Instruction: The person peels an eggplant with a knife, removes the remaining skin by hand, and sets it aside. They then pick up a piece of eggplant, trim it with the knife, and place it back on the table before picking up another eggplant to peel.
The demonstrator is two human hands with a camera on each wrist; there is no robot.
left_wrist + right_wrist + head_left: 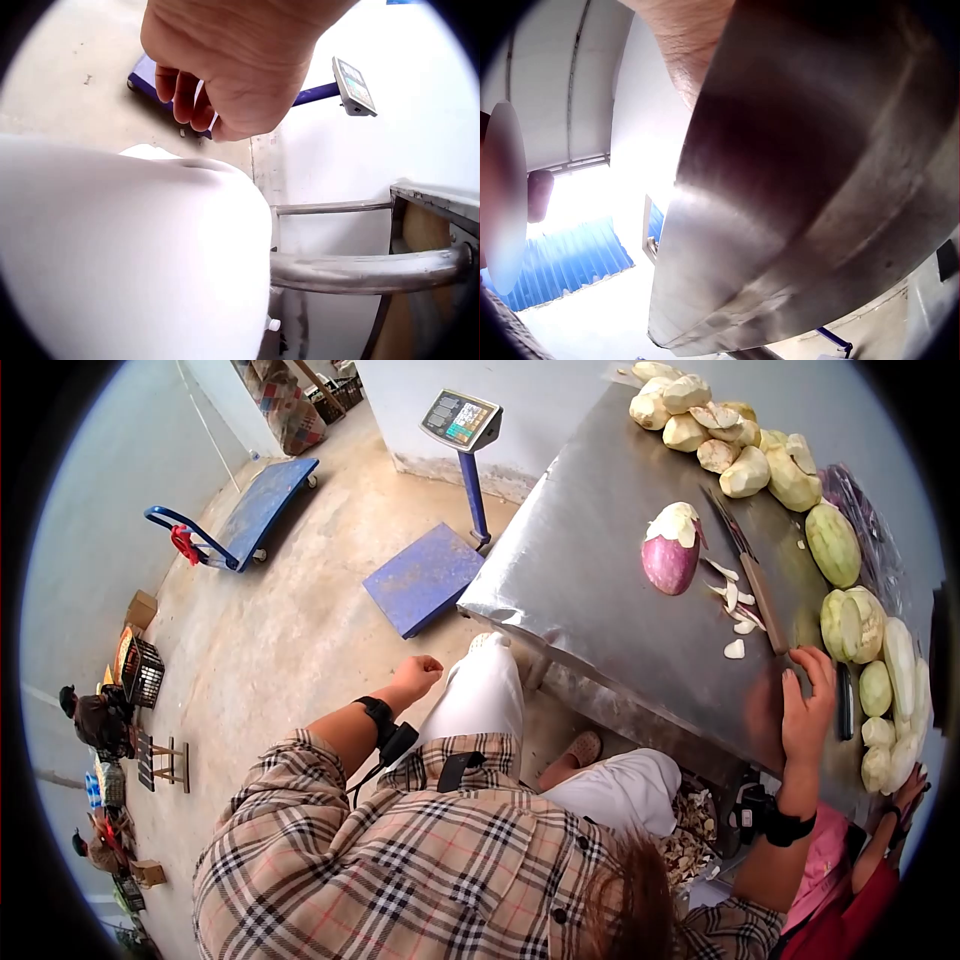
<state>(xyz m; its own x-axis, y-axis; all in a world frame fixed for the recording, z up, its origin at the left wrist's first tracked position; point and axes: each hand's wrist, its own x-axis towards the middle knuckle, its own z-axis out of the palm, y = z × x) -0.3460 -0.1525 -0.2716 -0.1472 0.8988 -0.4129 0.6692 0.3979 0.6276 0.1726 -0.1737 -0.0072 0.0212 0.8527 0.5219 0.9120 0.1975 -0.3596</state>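
Observation:
My right hand (808, 705) rests at the near edge of the steel table (600, 560), its fingers extended and holding nothing. Just beyond its fingertips lies a knife (765, 600) with a wooden handle and dark blade. To its left sits a purple eggplant (671, 555), its top end peeled white. Pale peel scraps (735, 600) lie between eggplant and knife. A slim black object (846, 700) lies right of the hand. My left hand (418, 675) hangs above my knee, loosely curled around nothing; the left wrist view shows its bent fingers (184, 97).
Peeled eggplants (745, 472) line the table's far and right sides, beside a plastic bag (865, 540). A blue platform scale (425, 580) and a flat trolley (262, 510) stand on the floor. Another person's hand (908, 795) shows at right. Peelings (690, 835) lie below the table.

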